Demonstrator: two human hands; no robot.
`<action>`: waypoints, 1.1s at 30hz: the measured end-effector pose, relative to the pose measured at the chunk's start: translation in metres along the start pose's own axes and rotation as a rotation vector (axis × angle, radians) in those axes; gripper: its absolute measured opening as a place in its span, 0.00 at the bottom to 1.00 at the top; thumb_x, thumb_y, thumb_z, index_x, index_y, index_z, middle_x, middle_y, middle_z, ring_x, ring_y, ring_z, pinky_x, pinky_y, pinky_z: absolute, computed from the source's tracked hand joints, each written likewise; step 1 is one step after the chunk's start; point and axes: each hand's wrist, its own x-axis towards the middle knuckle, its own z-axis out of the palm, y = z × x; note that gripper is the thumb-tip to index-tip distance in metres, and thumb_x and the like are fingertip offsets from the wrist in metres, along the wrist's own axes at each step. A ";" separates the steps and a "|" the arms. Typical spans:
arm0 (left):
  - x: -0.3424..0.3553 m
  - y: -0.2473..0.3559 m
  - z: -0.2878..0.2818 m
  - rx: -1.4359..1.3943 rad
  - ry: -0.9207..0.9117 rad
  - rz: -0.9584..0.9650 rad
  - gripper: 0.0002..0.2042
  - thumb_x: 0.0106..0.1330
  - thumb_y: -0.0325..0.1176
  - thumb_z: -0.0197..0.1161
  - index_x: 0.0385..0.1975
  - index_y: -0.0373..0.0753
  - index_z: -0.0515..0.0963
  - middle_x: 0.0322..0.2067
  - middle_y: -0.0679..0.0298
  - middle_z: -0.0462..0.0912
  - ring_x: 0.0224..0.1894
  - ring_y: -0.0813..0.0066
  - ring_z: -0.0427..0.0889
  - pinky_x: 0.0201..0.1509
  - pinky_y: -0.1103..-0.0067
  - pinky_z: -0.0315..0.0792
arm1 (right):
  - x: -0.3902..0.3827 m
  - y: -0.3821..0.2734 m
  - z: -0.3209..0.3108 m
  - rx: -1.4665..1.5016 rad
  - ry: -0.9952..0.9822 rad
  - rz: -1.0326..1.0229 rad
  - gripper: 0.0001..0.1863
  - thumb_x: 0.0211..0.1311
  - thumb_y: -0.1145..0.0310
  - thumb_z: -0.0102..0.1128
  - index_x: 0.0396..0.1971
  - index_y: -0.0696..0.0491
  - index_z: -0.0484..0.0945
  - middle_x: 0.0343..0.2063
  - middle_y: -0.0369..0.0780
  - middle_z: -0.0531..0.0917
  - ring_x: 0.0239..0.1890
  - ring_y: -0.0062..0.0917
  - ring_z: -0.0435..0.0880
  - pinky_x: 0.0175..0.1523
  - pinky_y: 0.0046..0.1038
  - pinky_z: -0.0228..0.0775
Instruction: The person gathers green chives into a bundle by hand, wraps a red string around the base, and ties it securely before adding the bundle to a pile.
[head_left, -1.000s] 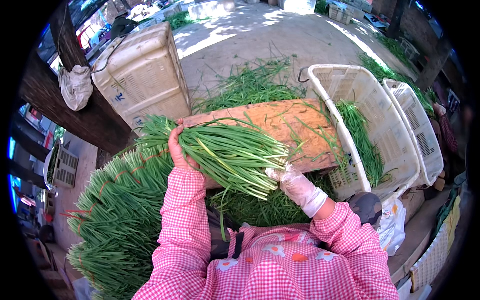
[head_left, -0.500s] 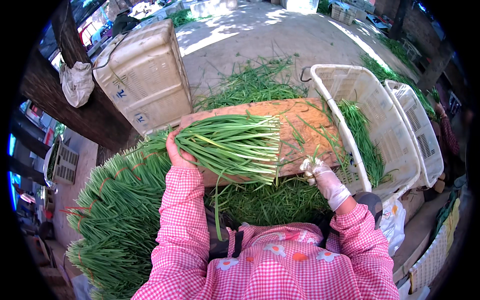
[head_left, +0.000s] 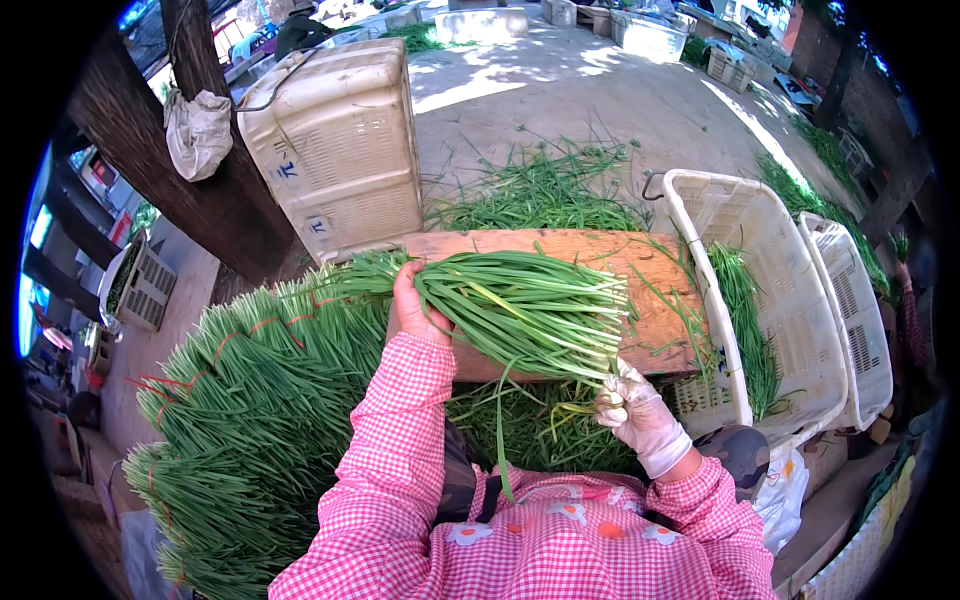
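Observation:
My bare left hand [head_left: 418,300] is closed round the leafy part of a large bunch of garlic chives [head_left: 530,305]. The bunch lies tilted over a wooden board [head_left: 660,270], its pale stalk ends pointing right and toward me. A few long leaves droop over the board's near edge. At the near corner of the stalk ends, my right hand [head_left: 635,415], in a thin whitish glove, has its fingers pinched on some stalks. Its fingertips are partly hidden by them. Bundles of chives tied with red bands [head_left: 255,390] are stacked to my left.
Right of the board stands a white plastic crate [head_left: 800,300] with loose leaves inside, a second crate [head_left: 848,310] beyond it. An upended crate [head_left: 345,150] leans near a tree trunk [head_left: 190,200] at far left. Loose greens [head_left: 550,195] litter the ground beyond the board and below it.
My right hand has come from beside the board to the bunch's stalk ends and now touches them. The bunch has tilted, its pale ends dipping toward me. The whole view has shifted.

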 end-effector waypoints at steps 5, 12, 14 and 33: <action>-0.004 0.005 0.007 -0.018 -0.004 0.055 0.11 0.53 0.36 0.56 0.33 0.37 0.72 0.29 0.59 0.78 0.31 0.63 0.79 0.37 0.68 0.76 | -0.031 -0.046 0.007 -0.387 0.181 -0.295 0.09 0.62 0.69 0.49 0.41 0.53 0.70 0.15 0.29 0.67 0.13 0.10 0.60 0.18 0.14 0.52; 0.002 -0.019 0.010 -0.009 -0.022 0.032 0.08 0.53 0.32 0.56 0.31 0.38 0.68 0.26 0.64 0.73 0.28 0.67 0.76 0.35 0.70 0.75 | 0.039 -0.014 0.083 -1.918 0.263 -0.728 0.12 0.54 0.65 0.58 0.35 0.55 0.75 0.26 0.47 0.80 0.30 0.40 0.79 0.35 0.35 0.71; 0.013 -0.023 0.002 0.025 -0.028 0.079 0.10 0.54 0.37 0.55 0.31 0.38 0.70 0.24 0.61 0.78 0.25 0.64 0.79 0.32 0.69 0.77 | 0.051 -0.007 0.076 -1.927 0.246 -0.725 0.12 0.53 0.64 0.59 0.34 0.56 0.75 0.26 0.47 0.80 0.29 0.40 0.79 0.34 0.34 0.70; -0.009 0.009 0.011 -0.022 -0.083 -0.019 0.13 0.53 0.36 0.56 0.36 0.37 0.73 0.34 0.59 0.79 0.34 0.62 0.79 0.41 0.68 0.76 | -0.022 -0.046 -0.027 -2.120 0.026 -0.009 0.18 0.54 0.61 0.56 0.41 0.57 0.74 0.37 0.48 0.78 0.43 0.39 0.76 0.47 0.33 0.68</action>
